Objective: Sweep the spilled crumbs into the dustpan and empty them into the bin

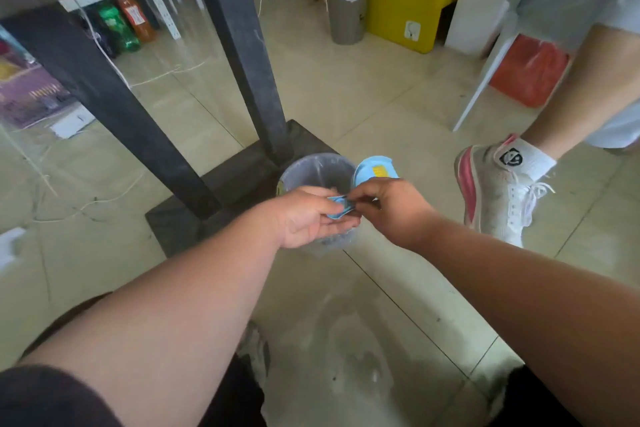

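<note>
Both hands held over the small bin.
A blue brush is cradled in the left grip; the dustpan is clasped just beyond the right grip.

Light-blue dustpan with yellow label, translucent grey bin, beige tiled floor.

Both hands are covering the near half of the small grey bin, hiding its contents. The left hand is concealing most of a small blue item. The right hand is hiding the blue dustpan's lower part.
</note>
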A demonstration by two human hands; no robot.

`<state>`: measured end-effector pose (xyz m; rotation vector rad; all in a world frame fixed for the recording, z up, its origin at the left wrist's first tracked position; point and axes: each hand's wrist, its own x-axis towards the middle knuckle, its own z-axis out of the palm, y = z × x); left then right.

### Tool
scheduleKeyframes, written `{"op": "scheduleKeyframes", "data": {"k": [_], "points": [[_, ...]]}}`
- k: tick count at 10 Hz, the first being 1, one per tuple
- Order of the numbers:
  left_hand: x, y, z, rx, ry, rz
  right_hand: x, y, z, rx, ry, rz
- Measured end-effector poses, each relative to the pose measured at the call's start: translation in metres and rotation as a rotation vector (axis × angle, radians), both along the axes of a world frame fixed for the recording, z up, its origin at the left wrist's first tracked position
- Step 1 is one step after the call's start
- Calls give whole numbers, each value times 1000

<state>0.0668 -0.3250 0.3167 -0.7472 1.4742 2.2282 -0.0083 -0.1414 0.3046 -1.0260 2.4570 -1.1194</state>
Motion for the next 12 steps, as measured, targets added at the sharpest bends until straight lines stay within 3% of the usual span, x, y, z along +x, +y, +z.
{"op": "scheduleKeyframes", "data": {"k": [1,3,5,7,8,10,11,12], "points": [[18,3,-28,60,-54,-21,1,1,-9,64,-50,-67],[51,44,-109,32,-139,-205,-11,10,-65,445,-10,-88],[62,86,-195,123,-211,-117,-19,33,-139,743,-192,-350],[75,87,-272,82,-418,-133,-19,34,-235,860,-370,-307],[75,89,-309,-1,-475,-166,-24,35,-278,846,-444,-321],[53,81,-342,-485,-482,-458,-36,41,-329,826,-510,-253],[30,78,-319,-668,-492,-686,-37,47,-312,824,-515,-203],[11,81,-269,-838,-473,-745,-36,46,-268,799,-530,-171]]}}
